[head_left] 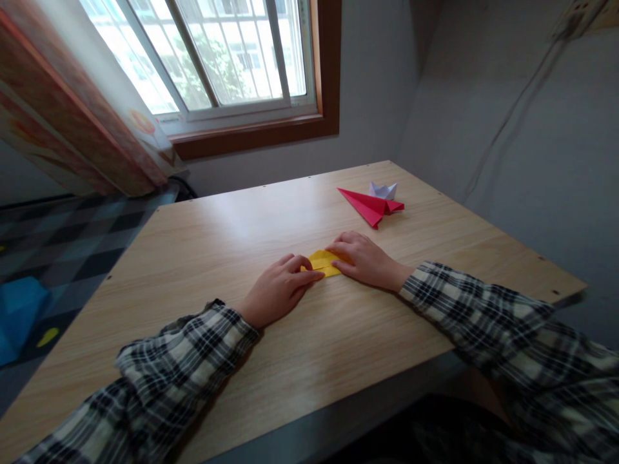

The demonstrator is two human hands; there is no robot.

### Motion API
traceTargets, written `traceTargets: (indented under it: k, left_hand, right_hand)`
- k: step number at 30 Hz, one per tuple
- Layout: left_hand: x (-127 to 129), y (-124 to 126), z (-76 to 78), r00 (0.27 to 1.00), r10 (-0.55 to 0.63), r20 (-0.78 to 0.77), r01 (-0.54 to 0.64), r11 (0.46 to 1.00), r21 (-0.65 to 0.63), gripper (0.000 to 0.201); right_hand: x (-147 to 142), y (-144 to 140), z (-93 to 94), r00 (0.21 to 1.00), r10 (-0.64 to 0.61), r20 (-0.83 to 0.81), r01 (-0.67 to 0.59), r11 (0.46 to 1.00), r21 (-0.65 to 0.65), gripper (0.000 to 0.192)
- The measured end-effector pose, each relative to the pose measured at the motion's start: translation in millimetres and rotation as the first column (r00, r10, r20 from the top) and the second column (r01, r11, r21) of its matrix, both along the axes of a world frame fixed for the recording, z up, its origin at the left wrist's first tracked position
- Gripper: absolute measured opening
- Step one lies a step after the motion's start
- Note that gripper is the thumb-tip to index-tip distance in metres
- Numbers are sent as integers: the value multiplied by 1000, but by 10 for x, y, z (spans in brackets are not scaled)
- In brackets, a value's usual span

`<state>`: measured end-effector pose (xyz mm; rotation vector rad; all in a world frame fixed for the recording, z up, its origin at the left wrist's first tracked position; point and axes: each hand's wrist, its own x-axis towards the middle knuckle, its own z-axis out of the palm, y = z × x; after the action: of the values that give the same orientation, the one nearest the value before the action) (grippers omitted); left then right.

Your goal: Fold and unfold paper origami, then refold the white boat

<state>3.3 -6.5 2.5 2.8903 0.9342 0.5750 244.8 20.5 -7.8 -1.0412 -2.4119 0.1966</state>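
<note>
A small folded yellow paper [323,261] lies flat near the middle of the wooden table [203,251]. My left hand [278,288] presses its left edge with the fingertips. My right hand [365,259] rests palm-down over its right side, hiding part of it. Both sleeves are black-and-white plaid. Farther back on the right lie a red paper plane [370,204] and a small white paper boat [383,190], which touch or nearly touch each other.
The table stands in a corner with grey walls behind and to the right. A window [227,58] with a brown frame is behind, a patterned curtain [72,129] at the left. A chequered floor and a blue object [17,309] lie to the left.
</note>
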Motion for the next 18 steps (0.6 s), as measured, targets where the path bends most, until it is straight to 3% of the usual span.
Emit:
traceTargets:
  k: [18]
  left_hand:
    - [30,-17,32,997,53,-47,-54,998,-16,37]
  right_hand:
    - [17,9,19,995,50,-82,-54,998,-45,20]
